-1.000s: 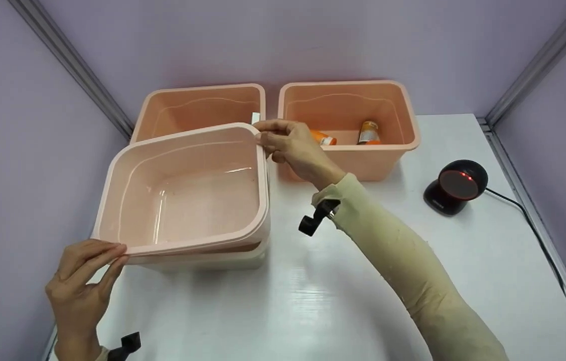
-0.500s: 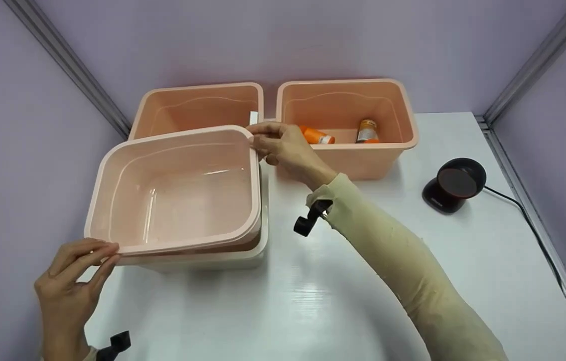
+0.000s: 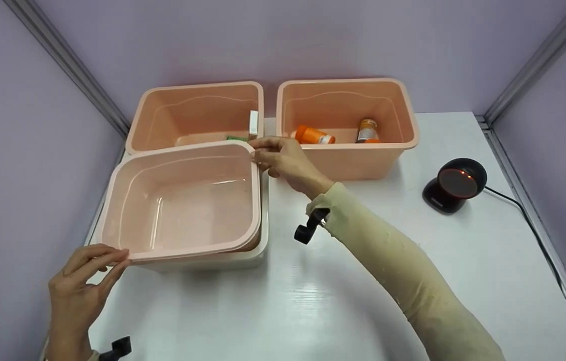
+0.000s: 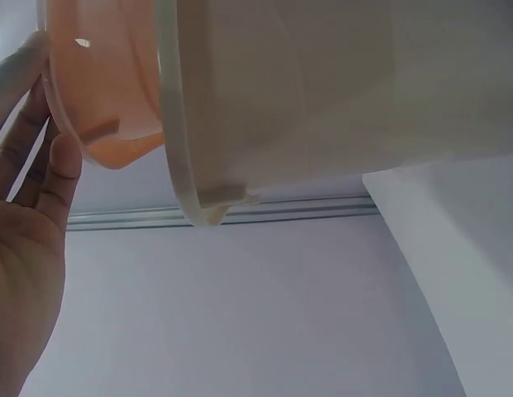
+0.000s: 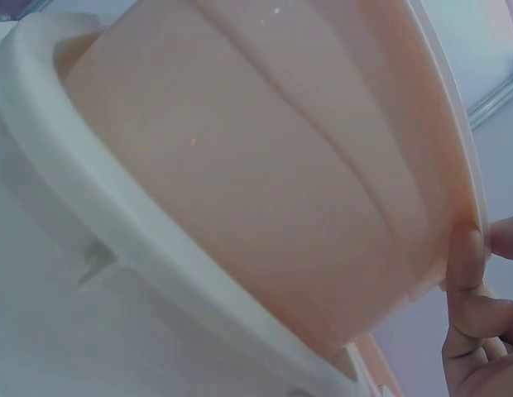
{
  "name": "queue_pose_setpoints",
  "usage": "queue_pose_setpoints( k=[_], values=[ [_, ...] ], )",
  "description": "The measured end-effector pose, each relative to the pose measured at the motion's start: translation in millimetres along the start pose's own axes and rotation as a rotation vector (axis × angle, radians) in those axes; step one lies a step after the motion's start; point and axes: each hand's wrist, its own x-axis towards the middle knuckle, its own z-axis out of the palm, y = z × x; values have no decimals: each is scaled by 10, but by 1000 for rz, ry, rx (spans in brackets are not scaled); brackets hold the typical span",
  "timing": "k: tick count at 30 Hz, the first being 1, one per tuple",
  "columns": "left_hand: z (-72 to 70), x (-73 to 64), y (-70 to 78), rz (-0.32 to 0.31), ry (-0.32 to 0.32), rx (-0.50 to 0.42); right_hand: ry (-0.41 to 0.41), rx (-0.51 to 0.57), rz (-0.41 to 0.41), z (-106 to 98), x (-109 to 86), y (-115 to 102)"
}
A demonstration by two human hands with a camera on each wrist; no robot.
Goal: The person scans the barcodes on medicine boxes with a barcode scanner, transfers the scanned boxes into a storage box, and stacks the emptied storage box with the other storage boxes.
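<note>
A pale pink plastic storage bin (image 3: 187,210) sits partly inside a white bin (image 3: 213,261), its rim raised above the white one. My left hand (image 3: 80,283) pinches the pink bin's rim at the near left corner. At the far right corner my right hand (image 3: 290,163) pinches the same rim between thumb and fingers. The right wrist view shows the pink bin's outer wall (image 5: 265,174) dipping inside the white rim (image 5: 132,219). Seen from the left wrist, the pink rim stands apart from the white bin's edge (image 4: 175,116). The pink bin holds nothing visible.
Behind stand two peach bins. The left one (image 3: 195,89) contains a white box (image 3: 253,123) and something green (image 3: 237,138). Orange bottles (image 3: 315,135) lie in the right one (image 3: 348,163). A black scanner-like device (image 3: 456,183) with a cable (image 3: 539,228) stands at the right.
Both hands shift the pink bin slightly left, then lower it and bring it back rightward and nearer. More of the back left bin, with its white box and green item, now shows.
</note>
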Motion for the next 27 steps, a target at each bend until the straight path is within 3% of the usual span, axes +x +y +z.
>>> queue_pose_setpoints(
  k=[6, 10, 17, 21, 27],
  values=[
    [17, -41, -45, -44, -40, 69, -3, -23, 8, -20, 6, 128],
    [38, -7, -6, -20, -50, 77, -3, -59, 17, -34, 25, 198],
    [91, -132, -168, -11, -103, 146, 20, -162, 75, -27, 32, 297],
    [104, -144, -167, -24, -109, 136, 18, -251, 38, -33, 32, 328],
    [108, -145, -170, -67, -93, 87, -21, -283, -20, -51, 36, 337]
  ],
)
